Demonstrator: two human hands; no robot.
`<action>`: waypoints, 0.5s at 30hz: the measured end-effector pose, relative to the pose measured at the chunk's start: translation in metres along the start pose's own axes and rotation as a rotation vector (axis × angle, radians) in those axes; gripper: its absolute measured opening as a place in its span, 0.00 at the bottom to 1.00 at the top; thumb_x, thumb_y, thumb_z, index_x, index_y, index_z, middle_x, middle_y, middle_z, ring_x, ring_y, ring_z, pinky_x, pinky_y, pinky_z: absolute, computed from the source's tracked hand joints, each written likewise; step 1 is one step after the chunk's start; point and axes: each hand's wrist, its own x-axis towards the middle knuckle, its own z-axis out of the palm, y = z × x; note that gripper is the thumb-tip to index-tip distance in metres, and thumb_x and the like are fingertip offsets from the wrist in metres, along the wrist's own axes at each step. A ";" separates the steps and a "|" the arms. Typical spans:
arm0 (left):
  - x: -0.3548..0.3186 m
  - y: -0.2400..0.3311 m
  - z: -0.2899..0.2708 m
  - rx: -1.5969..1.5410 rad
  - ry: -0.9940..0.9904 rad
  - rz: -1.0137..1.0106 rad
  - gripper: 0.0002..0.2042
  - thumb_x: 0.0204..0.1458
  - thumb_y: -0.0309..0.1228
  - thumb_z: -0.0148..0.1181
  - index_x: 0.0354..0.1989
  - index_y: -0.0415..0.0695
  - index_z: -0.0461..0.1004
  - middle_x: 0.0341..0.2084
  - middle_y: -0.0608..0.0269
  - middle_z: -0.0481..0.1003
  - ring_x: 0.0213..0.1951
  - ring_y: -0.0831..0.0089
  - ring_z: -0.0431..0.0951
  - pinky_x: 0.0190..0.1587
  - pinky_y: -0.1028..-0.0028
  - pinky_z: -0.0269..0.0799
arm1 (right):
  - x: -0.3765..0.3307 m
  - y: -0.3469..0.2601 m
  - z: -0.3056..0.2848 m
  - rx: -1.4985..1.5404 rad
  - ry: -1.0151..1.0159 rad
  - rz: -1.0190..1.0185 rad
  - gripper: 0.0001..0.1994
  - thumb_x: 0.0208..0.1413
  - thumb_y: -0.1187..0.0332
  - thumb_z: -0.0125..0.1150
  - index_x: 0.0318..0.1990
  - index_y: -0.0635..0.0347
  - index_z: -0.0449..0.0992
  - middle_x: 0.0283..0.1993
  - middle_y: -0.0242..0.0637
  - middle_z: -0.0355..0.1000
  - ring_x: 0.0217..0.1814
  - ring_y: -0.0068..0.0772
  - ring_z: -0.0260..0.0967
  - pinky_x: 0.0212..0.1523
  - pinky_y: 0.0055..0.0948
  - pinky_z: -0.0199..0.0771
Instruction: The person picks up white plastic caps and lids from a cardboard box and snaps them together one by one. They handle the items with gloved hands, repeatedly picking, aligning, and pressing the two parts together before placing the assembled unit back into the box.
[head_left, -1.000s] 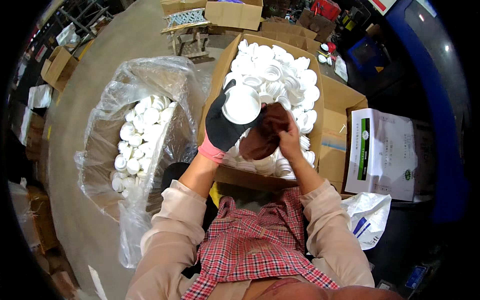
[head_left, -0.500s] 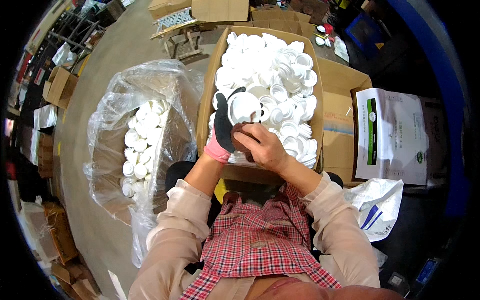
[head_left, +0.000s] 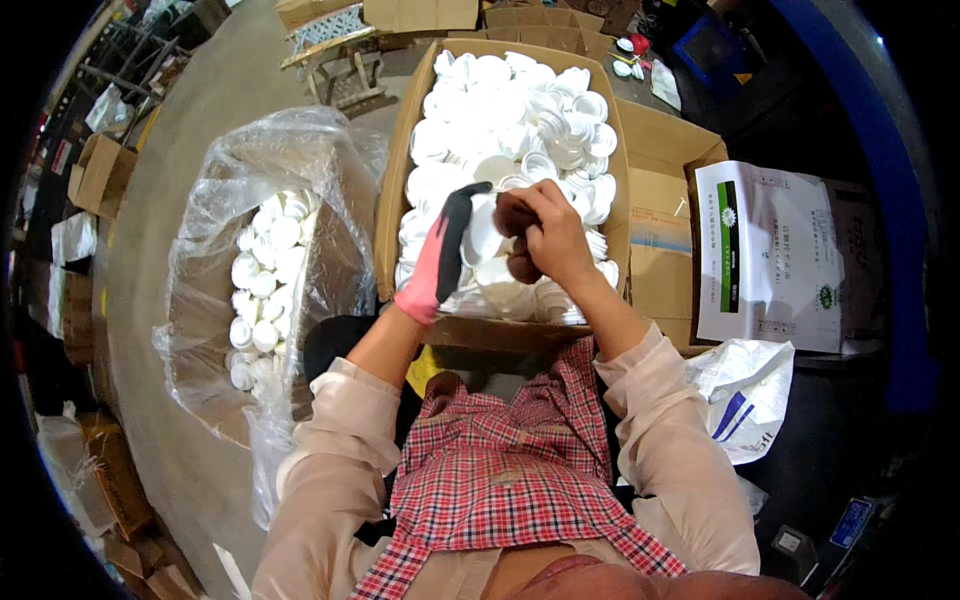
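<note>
My left hand (head_left: 440,255), in a pink and black glove, grips a white round plastic lid (head_left: 484,232) above the near part of a cardboard box (head_left: 393,200). Bare and closed, my right hand (head_left: 562,240) pinches a brown cloth (head_left: 516,215) at the lid's right side. Part of the lid is hidden by the cloth and fingers. Heaped white plastic lids (head_left: 480,95) fill the box under both hands. To the left, a clear plastic bag (head_left: 235,150) stands open with several white caps (head_left: 265,285) inside.
Beyond the box's right side lie a flattened carton (head_left: 655,190) and a white printed sheet (head_left: 770,260). A white plastic sack (head_left: 745,400) is close to my right elbow. More cardboard (head_left: 420,12) and a small wooden stand (head_left: 350,85) are at the far side.
My right hand has moved slightly up and right with the cloth, away from the left glove's palm. The lid is tilted more on edge. The whole view has shifted a little.
</note>
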 end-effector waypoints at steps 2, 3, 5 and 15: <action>-0.004 -0.025 -0.014 -0.057 0.033 -0.030 0.18 0.61 0.30 0.40 0.56 0.36 0.64 0.52 0.54 0.68 0.54 0.67 0.68 0.58 0.71 0.61 | -0.002 0.023 -0.002 -0.131 -0.125 0.126 0.19 0.40 0.85 0.48 0.42 0.62 0.76 0.39 0.45 0.68 0.43 0.52 0.69 0.46 0.39 0.70; -0.005 -0.029 -0.023 0.013 0.003 -0.026 0.17 0.61 0.30 0.40 0.55 0.36 0.65 0.51 0.53 0.69 0.53 0.66 0.69 0.58 0.70 0.61 | -0.003 0.037 -0.008 -0.239 -0.202 0.202 0.19 0.40 0.85 0.48 0.41 0.62 0.76 0.38 0.45 0.68 0.44 0.53 0.69 0.47 0.40 0.69; -0.012 -0.045 -0.042 0.112 -0.035 -0.098 0.17 0.60 0.30 0.40 0.53 0.35 0.66 0.48 0.50 0.71 0.51 0.62 0.70 0.57 0.69 0.63 | -0.008 0.053 -0.009 -0.254 -0.431 0.237 0.18 0.40 0.85 0.49 0.39 0.59 0.78 0.45 0.43 0.68 0.45 0.51 0.69 0.48 0.39 0.70; -0.026 -0.053 -0.025 0.752 -0.067 -0.502 0.22 0.56 0.43 0.50 0.54 0.41 0.67 0.49 0.45 0.71 0.52 0.51 0.71 0.54 0.60 0.65 | -0.014 0.071 0.047 -0.196 -0.518 -0.013 0.19 0.40 0.84 0.53 0.42 0.57 0.76 0.54 0.37 0.68 0.47 0.47 0.72 0.45 0.36 0.73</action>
